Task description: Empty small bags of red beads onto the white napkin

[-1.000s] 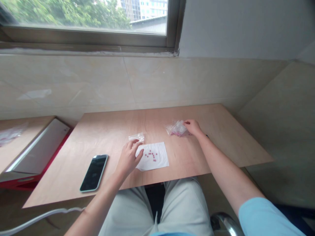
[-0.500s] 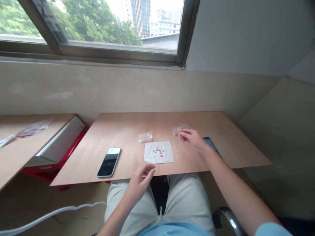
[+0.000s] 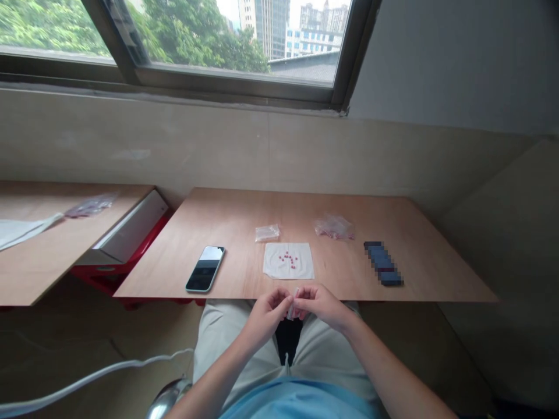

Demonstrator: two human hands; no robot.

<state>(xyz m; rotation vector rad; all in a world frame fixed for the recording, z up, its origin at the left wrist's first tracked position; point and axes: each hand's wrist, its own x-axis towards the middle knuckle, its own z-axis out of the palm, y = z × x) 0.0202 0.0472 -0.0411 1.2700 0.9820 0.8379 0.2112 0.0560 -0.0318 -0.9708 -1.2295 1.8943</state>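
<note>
"What is set on the table (image 3: 244, 270)?"
"A cloth (image 3: 271, 271), with bits (image 3: 293, 267) strewn on it."
"Behind?"
"A packet (image 3: 267, 234) is placed left, a bag (image 3: 335, 227) right."
"Beside?"
"A phone (image 3: 205, 269) is laid left, a blurred item (image 3: 384, 265) right."

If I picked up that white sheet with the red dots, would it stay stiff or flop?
Likely floppy: the white sheet looks thin, its outline slightly uneven. Probably light too, since it seems no thicker than cloth or paper. The red dots look like small separate pieces; if loose, they might slide off once it tilts.
</note>
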